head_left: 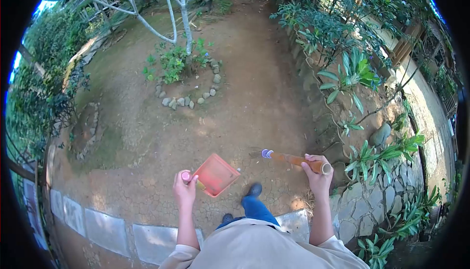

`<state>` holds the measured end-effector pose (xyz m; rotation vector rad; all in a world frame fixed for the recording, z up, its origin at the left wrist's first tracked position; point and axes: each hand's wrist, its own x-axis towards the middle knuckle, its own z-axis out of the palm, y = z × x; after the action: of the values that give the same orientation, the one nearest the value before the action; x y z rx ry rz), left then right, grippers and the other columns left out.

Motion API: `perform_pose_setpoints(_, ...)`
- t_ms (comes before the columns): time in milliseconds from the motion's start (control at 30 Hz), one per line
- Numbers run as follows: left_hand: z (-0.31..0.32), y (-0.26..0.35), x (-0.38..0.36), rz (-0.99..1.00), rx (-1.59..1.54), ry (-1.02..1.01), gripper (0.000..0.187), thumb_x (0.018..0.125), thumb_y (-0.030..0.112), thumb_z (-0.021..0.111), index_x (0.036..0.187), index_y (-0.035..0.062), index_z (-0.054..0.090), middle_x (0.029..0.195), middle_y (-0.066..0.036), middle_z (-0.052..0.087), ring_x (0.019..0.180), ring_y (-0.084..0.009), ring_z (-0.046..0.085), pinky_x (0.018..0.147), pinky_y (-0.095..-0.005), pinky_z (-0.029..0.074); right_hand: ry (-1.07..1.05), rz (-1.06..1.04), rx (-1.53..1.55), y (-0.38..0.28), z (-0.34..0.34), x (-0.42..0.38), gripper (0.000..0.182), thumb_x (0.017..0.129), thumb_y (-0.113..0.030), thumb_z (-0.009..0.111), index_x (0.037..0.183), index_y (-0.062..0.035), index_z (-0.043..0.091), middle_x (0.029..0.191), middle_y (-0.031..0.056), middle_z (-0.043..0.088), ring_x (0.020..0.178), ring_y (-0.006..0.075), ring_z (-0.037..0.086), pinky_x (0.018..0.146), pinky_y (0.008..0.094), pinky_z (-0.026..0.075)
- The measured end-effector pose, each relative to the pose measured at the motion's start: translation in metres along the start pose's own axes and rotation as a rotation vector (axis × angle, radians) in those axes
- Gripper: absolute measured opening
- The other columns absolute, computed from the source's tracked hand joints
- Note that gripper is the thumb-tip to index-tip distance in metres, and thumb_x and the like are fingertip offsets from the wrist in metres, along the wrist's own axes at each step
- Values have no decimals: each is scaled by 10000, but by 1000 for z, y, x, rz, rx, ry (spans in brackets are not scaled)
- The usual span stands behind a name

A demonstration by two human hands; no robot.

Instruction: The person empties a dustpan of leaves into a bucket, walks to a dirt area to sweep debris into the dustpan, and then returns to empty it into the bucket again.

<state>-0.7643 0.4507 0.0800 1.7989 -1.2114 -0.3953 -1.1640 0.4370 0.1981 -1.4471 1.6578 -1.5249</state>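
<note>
Snugly, the left hand has its fingers curled round the handle of a red pan. The pink end of the handle pokes up by the thumb. The right hand grips a brown stick near its top, with the thumb laid along it. Some fingers of each hand hide from view, but both grips look firm.

The pan is in front of the body, a bit to the left, and its inside faces up. I cannot tell if it touches the ground. The stick points in toward the middle, and its purple bit is at the far end. Pan and stick are apart.

To hold them well, I think it is best to keep the pan flat and the left wrist loose. A thumb along the stick should help steer it. It seems wise to keep the stick clear of the shoe, which is near the pan.

Farther out, slabs lie at the left, a stone wall is at the right, and stones ring a tree ahead.
</note>
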Motion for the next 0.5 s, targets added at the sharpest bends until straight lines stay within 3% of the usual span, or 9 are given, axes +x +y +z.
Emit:
perform_pose_setpoints(133,61,4,73,20,36,32,331,736,98,822,1007,67,635,926,-113,674,846,-276,663,763,-383,516,7,17,-13,30,18,76,206,762,49,782,895,1,632,964,105,707,985,200,686,890,329,530)
perform_pose_setpoints(233,109,18,129,-98,56,11,333,745,102,820,1015,73,628,881,-99,690,801,-263,671,747,-375,520,-9,16,-45,52,30,147,216,765,58,780,902,0,624,970,105,699,987,198,679,896,329,528)
perform_pose_setpoints(333,157,45,185,-9,21,41,331,753,110,819,1019,82,624,838,-88,695,755,-256,671,729,-372,521,-12,33,-38,74,45,219,215,762,59,782,897,0,624,964,102,702,979,195,681,889,327,530)
perform_pose_setpoints(500,223,86,267,38,-4,60,310,786,85,788,1040,75,611,896,-105,682,831,-245,671,744,-358,516,-57,18,-25,101,80,330,217,757,58,788,887,4,623,959,100,705,971,191,683,885,326,531)
